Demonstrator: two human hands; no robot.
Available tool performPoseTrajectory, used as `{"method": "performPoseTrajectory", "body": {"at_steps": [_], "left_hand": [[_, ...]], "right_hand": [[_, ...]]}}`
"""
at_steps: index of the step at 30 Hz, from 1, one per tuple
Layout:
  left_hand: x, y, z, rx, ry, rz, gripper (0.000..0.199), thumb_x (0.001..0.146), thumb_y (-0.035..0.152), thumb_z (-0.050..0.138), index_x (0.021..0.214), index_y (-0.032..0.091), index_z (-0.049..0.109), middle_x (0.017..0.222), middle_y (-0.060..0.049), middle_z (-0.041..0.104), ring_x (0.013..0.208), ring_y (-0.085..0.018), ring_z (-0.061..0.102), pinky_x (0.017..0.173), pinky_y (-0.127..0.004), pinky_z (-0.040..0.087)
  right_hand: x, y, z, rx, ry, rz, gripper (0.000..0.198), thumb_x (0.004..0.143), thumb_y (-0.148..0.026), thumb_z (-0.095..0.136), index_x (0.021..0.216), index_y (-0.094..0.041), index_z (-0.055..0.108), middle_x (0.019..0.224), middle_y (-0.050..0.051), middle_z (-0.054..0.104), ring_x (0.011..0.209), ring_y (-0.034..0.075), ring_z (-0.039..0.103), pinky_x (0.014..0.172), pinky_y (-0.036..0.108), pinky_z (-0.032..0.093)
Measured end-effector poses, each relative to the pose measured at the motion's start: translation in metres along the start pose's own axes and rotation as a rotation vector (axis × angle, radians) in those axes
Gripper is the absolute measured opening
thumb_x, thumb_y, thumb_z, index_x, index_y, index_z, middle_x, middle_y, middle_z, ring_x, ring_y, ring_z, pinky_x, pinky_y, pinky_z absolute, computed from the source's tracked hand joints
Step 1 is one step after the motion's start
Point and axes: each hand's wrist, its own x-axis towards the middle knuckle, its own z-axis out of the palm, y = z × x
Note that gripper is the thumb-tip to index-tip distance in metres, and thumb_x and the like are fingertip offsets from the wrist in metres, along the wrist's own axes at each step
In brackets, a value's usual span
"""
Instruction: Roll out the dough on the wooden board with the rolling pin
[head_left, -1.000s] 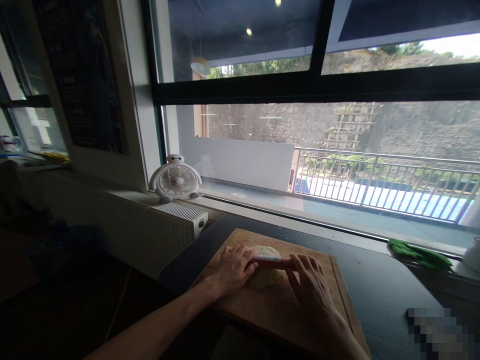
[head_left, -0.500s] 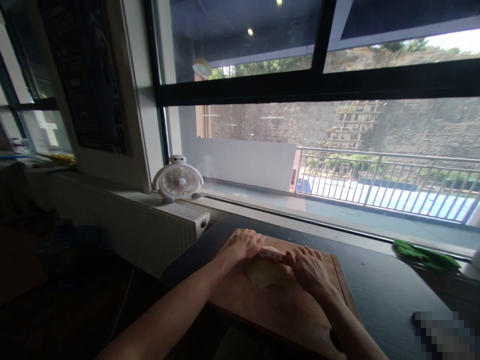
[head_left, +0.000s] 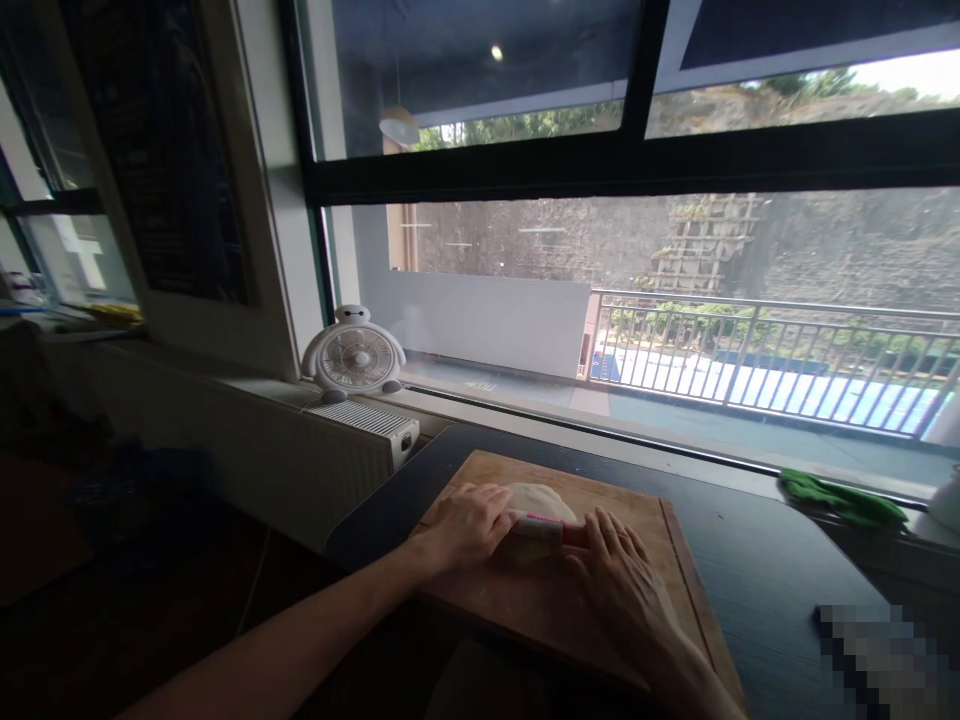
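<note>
We record a dark table point(head_left: 757, 560) at the lower right of the frame, bearing a wooden board point(head_left: 540, 630) at lower centre; we judge it could slide under a hard push. Unequal pressure from the left hand point(head_left: 472, 522) or right hand point(head_left: 624, 572) could thin the pale dough point(head_left: 536, 497) unevenly. It lies between them, partly under the rolling pin point(head_left: 541, 528), whose ends their outstretched fingers cover; how tightly they close, we cannot tell

The head view looks forward and down, hands point(head_left: 474, 525) near, the window point(head_left: 637, 165) beyond
</note>
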Motion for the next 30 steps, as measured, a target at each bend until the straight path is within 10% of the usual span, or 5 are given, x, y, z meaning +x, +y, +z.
{"method": "performPoseTrajectory", "body": {"at_steps": [9, 21, 30], "left_hand": [[0.099, -0.028, 0.017, 0.118, -0.074, -0.235, 0.053, 0.093, 0.046, 0.026, 0.085, 0.019, 0.070, 0.090, -0.012, 0.069, 0.091, -0.026, 0.059, 0.082, -0.041, 0.039], [0.002, 0.007, 0.003, 0.017, 0.129, -0.009, 0.039, 0.094, 0.038, 0.032, 0.116, 0.022, 0.058, 0.116, -0.006, 0.062, 0.108, -0.021, 0.054, 0.099, -0.036, 0.032], [0.095, -0.017, 0.028, 0.073, -0.125, -0.368, 0.060, 0.092, 0.051, 0.024, 0.088, 0.012, 0.070, 0.089, -0.017, 0.069, 0.086, -0.029, 0.064, 0.078, -0.042, 0.045]], "right_hand": [[0.086, 0.016, -0.003, 0.040, -0.075, 0.143, 0.040, 0.093, -0.044, 0.028, 0.104, -0.025, 0.062, 0.100, 0.011, 0.064, 0.102, 0.025, 0.054, 0.080, 0.042, 0.041], [0.005, -0.008, -0.004, 0.056, -0.040, 0.059, 0.059, 0.091, -0.049, 0.032, 0.136, -0.011, 0.038, 0.141, 0.014, 0.038, 0.130, 0.025, 0.031, 0.106, 0.038, 0.021], [0.088, 0.011, -0.010, 0.034, -0.166, 0.148, 0.039, 0.093, -0.042, 0.027, 0.111, -0.026, 0.058, 0.106, 0.010, 0.063, 0.108, 0.024, 0.052, 0.087, 0.039, 0.036]]}}
